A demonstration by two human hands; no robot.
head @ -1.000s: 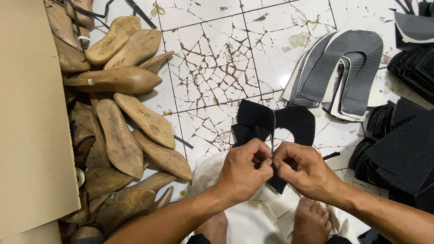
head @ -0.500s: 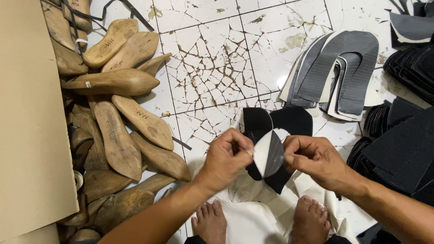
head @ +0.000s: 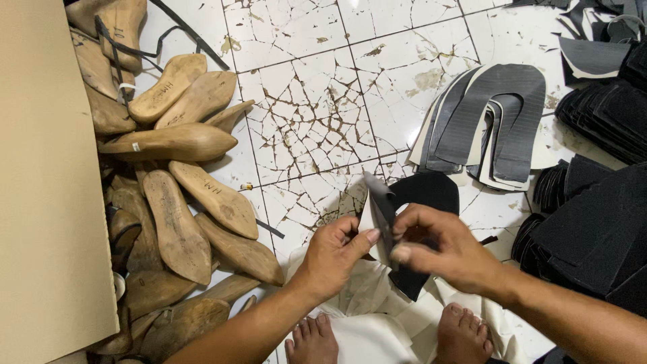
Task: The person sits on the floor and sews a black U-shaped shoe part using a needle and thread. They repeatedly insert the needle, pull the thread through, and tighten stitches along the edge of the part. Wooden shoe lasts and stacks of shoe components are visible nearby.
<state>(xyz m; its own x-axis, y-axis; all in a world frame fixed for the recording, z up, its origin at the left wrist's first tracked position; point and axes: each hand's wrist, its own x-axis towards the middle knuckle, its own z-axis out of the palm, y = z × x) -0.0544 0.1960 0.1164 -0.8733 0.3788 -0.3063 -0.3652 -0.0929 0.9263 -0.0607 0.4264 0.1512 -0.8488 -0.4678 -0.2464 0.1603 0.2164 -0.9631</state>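
Both my hands hold one black shoe-upper piece (head: 431, 195) with a white lining, low in the middle of the head view. My left hand (head: 333, 253) pinches its left edge between thumb and fingers. My right hand (head: 441, 246) grips the same piece from the right, its fingers curled over the black side. The piece stands on edge, folded between the two hands, above a white cloth (head: 377, 317) and my bare feet (head: 461, 334).
A heap of wooden shoe lasts (head: 178, 202) lies at the left beside a tan board (head: 47, 189). Grey U-shaped cut pieces (head: 499, 121) lie on the cracked white tile floor (head: 310, 101) at upper right. Stacks of black cut pieces (head: 600, 222) fill the right edge.
My hands have turned and folded the black piece, so it now stands more on edge with its white lining toward the left. Both hands keep their hold.
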